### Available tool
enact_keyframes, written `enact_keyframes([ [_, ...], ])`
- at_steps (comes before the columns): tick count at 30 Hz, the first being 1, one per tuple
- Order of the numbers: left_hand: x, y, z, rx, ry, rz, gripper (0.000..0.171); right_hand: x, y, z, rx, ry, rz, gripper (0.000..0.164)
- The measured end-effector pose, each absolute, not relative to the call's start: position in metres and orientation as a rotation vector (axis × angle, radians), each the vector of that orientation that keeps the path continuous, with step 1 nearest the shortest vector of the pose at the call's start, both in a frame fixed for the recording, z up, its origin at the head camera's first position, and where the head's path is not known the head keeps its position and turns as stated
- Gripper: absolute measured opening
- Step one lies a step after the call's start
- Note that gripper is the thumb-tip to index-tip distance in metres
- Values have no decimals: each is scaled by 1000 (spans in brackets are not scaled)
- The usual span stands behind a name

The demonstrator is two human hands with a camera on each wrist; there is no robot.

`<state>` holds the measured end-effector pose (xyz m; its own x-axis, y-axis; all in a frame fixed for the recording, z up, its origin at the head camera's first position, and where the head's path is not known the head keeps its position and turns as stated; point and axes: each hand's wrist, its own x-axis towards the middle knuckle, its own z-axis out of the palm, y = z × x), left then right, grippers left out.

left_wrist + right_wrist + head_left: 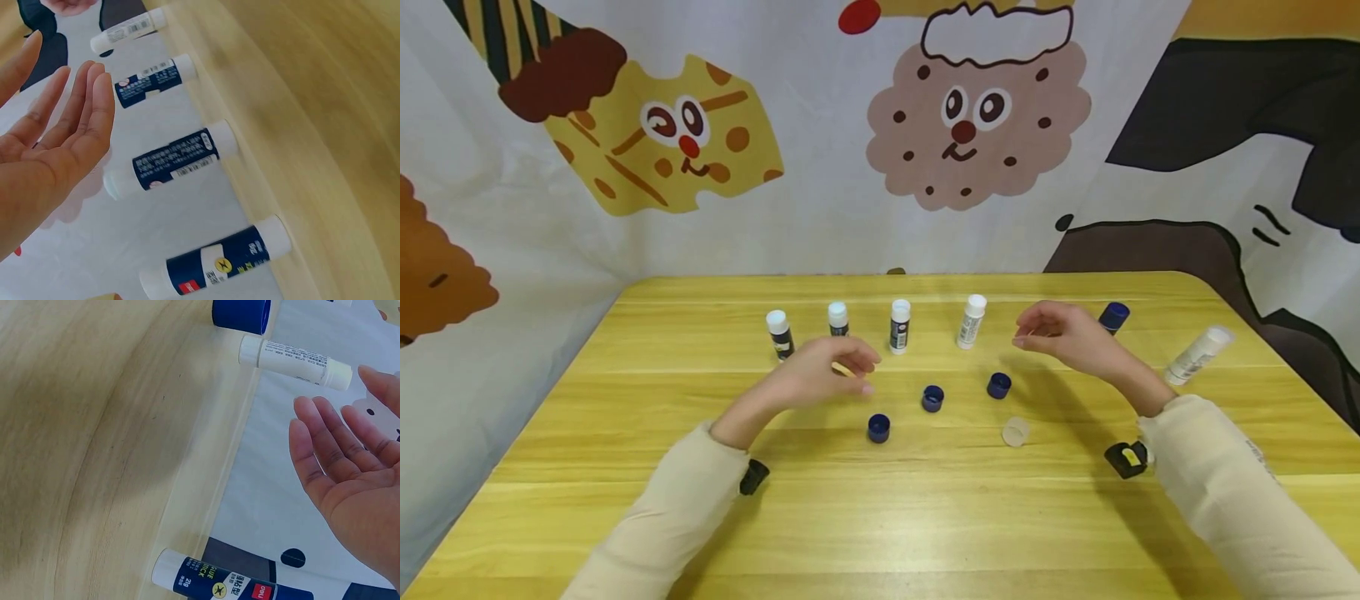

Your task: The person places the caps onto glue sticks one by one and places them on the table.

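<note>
My left hand [816,372] hovers over the table with fingers loosely bent and nothing in them. Near it stand uncapped blue-and-white glue sticks [899,327], one partly hidden behind the hand. My right hand [1071,340], also holding nothing, is raised between a white glue stick [972,322] and a blue-capped glue stick [1114,317]. Its relaxed fingers [337,444] show in the right wrist view. Below the hands lie blue caps [932,399] and a translucent cap [1016,432]. In the left wrist view, a blue-labelled glue stick [215,262] stands closest to the camera.
A white glue stick with a translucent cap [1198,355] stands at the right of the wooden table [880,525]. Black wrist straps [1126,459] hang at both sleeves. Behind the table's back edge hangs a cartoon-printed cloth [820,225].
</note>
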<state>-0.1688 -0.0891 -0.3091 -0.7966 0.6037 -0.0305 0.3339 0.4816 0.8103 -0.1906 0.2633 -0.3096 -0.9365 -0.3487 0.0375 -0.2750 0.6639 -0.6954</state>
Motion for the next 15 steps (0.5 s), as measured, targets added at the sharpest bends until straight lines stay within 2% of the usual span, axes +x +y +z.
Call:
enact_keyframes([
  [15,-169,-50,-302,898,2351,1241,34,-194,263,-315,-520,2736,-1169,31],
])
